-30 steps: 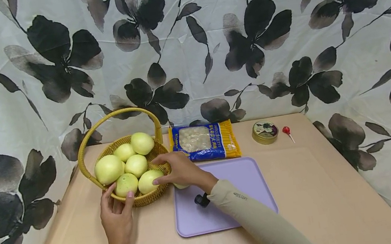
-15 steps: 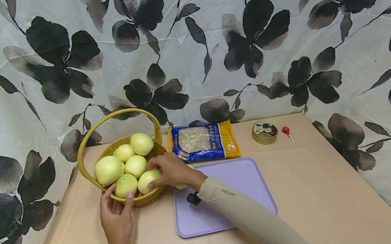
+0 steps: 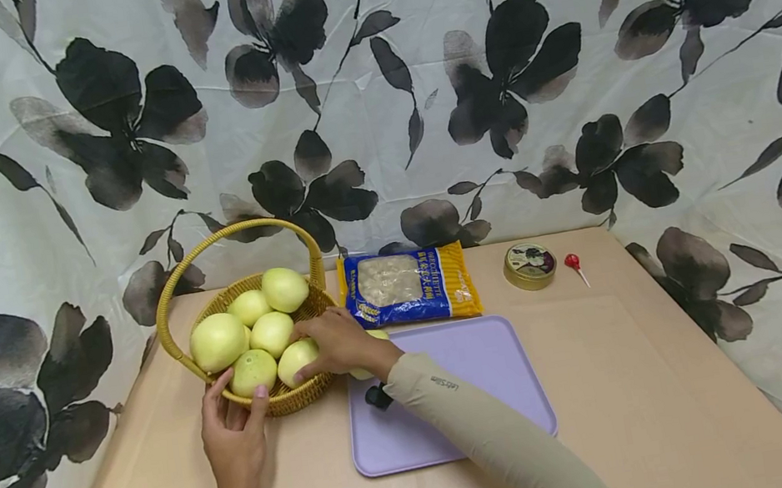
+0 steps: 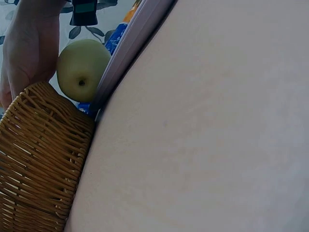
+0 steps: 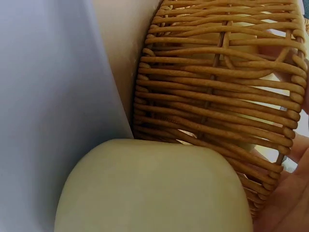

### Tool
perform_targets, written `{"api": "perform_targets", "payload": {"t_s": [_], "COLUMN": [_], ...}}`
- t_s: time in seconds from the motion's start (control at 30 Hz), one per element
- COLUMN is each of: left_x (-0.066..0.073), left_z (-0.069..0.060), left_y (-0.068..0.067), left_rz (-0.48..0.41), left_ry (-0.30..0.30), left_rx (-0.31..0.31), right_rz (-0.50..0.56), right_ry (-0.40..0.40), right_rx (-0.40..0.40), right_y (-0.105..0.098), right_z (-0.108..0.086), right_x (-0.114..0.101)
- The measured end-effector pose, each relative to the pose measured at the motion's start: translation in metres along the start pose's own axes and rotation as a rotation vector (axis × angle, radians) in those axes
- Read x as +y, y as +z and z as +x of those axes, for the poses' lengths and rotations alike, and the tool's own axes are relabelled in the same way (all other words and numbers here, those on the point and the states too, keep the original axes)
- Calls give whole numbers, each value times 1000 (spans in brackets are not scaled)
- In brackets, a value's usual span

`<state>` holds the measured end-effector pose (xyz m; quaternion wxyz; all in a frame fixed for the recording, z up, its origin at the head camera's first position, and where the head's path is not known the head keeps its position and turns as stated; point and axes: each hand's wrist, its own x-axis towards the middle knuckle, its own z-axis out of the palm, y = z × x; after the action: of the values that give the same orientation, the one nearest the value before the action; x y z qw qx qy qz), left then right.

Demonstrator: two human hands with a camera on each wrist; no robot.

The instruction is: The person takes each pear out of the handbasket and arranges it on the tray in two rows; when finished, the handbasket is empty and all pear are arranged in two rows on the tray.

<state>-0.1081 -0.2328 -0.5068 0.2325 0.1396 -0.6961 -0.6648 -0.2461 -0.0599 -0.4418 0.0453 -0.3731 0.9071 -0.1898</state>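
Note:
A yellow wicker basket (image 3: 300,398) with a tall arched handle stands on the left of the table in the head view, holding several pale green pears (image 3: 219,342). My left hand (image 3: 232,440) holds its front rim, thumb and fingertips against the wicker. Over the right rim reaches my right hand (image 3: 337,343), its thumb and fingers round the front right pear (image 3: 295,363). Part of that grip is hidden. Another pear (image 3: 378,334) lies at the tray's back left corner, partly behind my right wrist. It looms large in the right wrist view.
A lilac tray (image 3: 460,402) lies right of the basket, under my right forearm. Behind it is a blue and yellow food packet (image 3: 405,286). A round gold tin (image 3: 529,265) and a red lollipop (image 3: 573,261) lie at the back right. A floral cloth (image 3: 408,106) hangs behind the table.
My right hand has shifted slightly left, farther into the basket, and its fingers have come in closer round the front right pear. The left hand and the basket have hardly moved.

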Motion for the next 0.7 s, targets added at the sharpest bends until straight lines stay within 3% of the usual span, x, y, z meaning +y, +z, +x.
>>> {"api": "perform_targets", "payload": {"t_s": [0.3,0.7], "left_x": [-1,0], "left_z": [1,1], "left_y": [0,1], "left_rz": [0,18], "left_ry": [-5,-6], "left_rx": [-6,2], "right_rz": [46,257], "right_ry": [-12,-36], "right_rx": [54,95], "right_y": [2,-17], "right_z": [-1,-7], "right_x": [4,4]}}
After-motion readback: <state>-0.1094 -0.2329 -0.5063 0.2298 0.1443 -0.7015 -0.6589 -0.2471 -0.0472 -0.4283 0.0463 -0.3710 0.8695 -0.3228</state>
